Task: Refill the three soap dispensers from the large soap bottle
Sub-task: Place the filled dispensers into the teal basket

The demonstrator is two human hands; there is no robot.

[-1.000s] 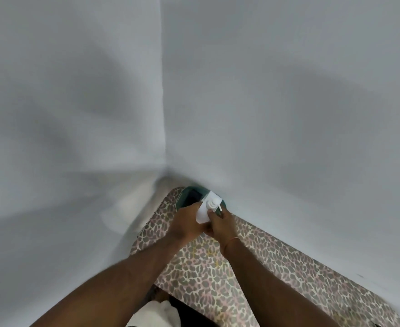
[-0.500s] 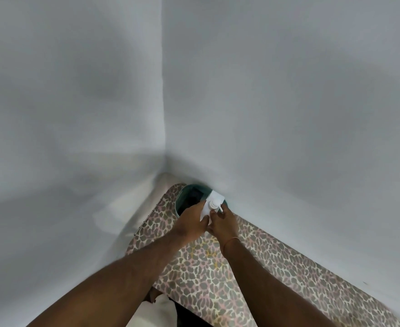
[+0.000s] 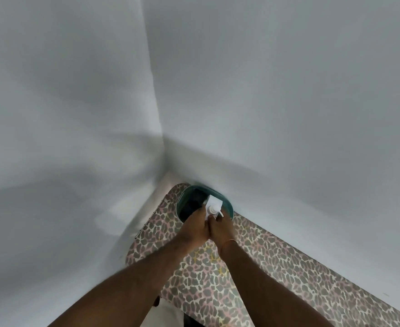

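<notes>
A small white square soap dispenser (image 3: pixel 215 202) with a white pump head stands at the near edge of a round teal tray (image 3: pixel 228 207) in the far corner of the table. My left hand (image 3: pixel 194 226) grips the dispenser's body from the left. My right hand (image 3: pixel 220 228) pinches the pump head from the right, and the two hands touch each other. Something dark lies in the tray's left half, too unclear to name. The large soap bottle and the other dispensers are out of view.
The table carries a leopard-print cover (image 3: pixel 277 274) and runs along a plain white wall (image 3: pixel 288 114) into a room corner. White floor (image 3: pixel 128 208) shows past the table's left end. A white cloth or garment (image 3: pixel 163 315) shows at the bottom edge.
Both hands have stayed on the dispenser by the tray. The camera has tilted slightly, and the dispenser has shifted a little toward the tray.
</notes>
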